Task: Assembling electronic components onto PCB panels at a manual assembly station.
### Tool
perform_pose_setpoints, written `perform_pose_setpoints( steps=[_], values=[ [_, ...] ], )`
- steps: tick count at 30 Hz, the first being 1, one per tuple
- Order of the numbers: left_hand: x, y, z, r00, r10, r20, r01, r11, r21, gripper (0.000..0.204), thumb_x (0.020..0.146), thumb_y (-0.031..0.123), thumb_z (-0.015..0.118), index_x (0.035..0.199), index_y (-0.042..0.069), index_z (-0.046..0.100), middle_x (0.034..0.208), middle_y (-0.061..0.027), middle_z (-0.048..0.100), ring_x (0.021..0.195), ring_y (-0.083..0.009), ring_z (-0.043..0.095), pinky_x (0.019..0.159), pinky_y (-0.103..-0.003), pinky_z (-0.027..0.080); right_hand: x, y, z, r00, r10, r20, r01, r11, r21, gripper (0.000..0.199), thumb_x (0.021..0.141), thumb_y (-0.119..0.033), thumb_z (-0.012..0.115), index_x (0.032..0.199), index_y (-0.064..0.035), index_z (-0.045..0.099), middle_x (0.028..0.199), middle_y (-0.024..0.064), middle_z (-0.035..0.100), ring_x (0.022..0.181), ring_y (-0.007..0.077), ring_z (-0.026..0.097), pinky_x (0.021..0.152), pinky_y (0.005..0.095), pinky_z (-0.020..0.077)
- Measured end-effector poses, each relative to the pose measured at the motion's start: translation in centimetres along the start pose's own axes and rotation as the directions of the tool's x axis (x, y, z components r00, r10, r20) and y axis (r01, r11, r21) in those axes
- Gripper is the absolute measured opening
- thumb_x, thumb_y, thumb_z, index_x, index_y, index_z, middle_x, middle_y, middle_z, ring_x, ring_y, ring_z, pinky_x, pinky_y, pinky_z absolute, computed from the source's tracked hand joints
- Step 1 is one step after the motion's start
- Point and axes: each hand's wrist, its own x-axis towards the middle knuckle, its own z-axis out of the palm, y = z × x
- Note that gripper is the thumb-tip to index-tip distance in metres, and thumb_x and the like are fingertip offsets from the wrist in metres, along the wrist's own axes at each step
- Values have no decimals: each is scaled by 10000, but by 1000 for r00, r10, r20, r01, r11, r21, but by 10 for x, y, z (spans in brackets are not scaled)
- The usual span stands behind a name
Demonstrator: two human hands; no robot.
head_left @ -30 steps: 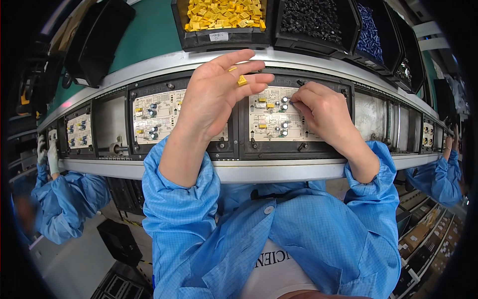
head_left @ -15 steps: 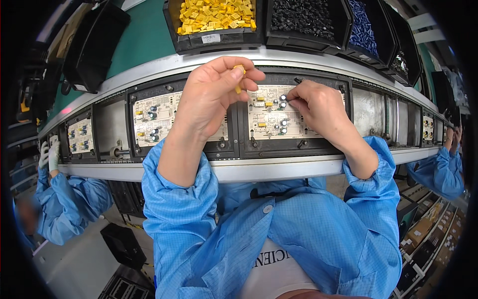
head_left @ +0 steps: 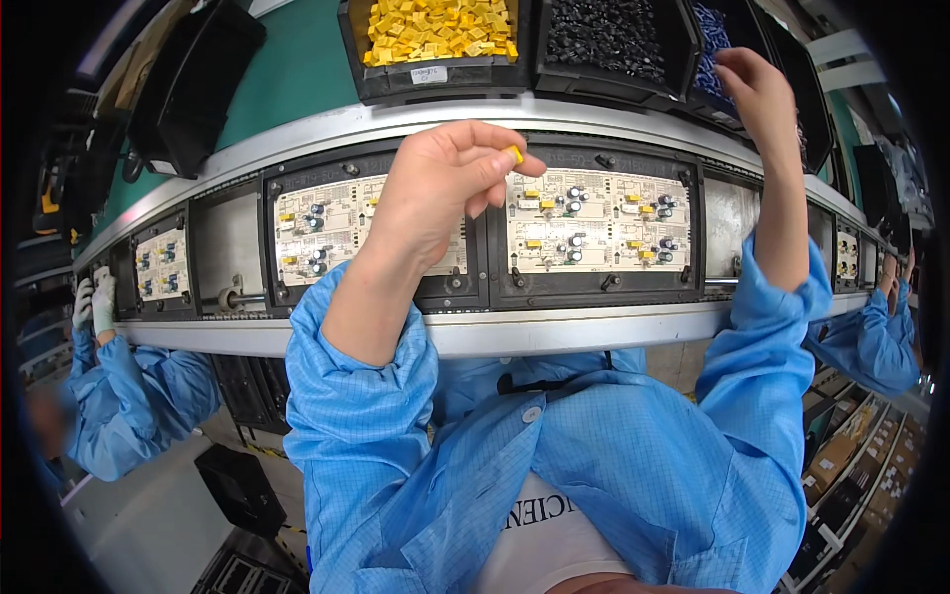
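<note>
My left hand (head_left: pixel 440 188) hovers over the conveyor and pinches a small yellow component (head_left: pixel 515 154) between thumb and fingertips. Just to its right lies a white circuit board (head_left: pixel 594 220) in a black carrier, studded with yellow, black and blue parts. My right hand (head_left: pixel 754 91) is raised to the far right, fingers dipping into a black bin of blue components (head_left: pixel 714 40); I cannot tell whether it holds anything. A second populated board (head_left: pixel 327 228) lies partly under my left hand.
A bin of yellow components (head_left: pixel 435 28) and a bin of black components (head_left: pixel 606 38) stand behind the conveyor rail (head_left: pixel 554 332). A person in blue sleeves and white gloves (head_left: pixel 94 307) works at the left; another blue-sleeved person (head_left: pixel 876 327) stands at the right.
My right hand has left the circuit board and risen to the blue-parts bin at the upper right. My left hand stays over the boards with the yellow component pinched.
</note>
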Motion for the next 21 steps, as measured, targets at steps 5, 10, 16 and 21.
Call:
perform_pose_setpoints(
  steps=[5, 10, 16, 21],
  values=[
    [-4, -9, 3, 997, -59, -41, 64, 987, 145, 177, 892, 10, 606, 1050, -51, 656, 890, -101, 693, 611, -47, 483, 523, -172, 386, 18, 5, 35, 973, -41, 225, 65, 993, -98, 271, 834, -204, 687, 1068, -68, 698, 893, 165, 689, 821, 296, 681, 764, 378, 518],
    [-4, -7, 6, 997, -76, -26, 79, 984, 162, 200, 881, 12, 626, 1067, -50, 666, 872, -90, 686, 644, -51, 523, 535, -175, 376, 15, 22, 40, 994, 8, 105, -1, 998, -70, 178, 850, -165, 677, 960, -25, 683, 865, 137, 695, 820, 264, 666, 760, 344, 495],
    [-12, -14, 12, 971, 227, 70, -215, 715, 666, 150, 843, 27, 660, 984, 3, 707, 870, -88, 700, 785, -174, 669, 696, -274, 501, -11, -12, 12, 975, 191, -114, -141, 928, 344, 95, 804, -53, 693, 857, 26, 687, 699, 72, 666, 635, 108, 606, 585, 270, 490],
    [-31, -20, 37, 913, 304, 271, -372, 355, 857, 178, 771, 56, 723, 947, 32, 709, 833, -113, 676, 781, -280, 660, 676, -341, 521, -59, -3, 2, 990, -25, 142, -82, 711, 699, 91, 890, -49, 649, 967, -2, 651, 965, 64, 698, 869, 100, 668, 785, 224, 545]
  ],
)
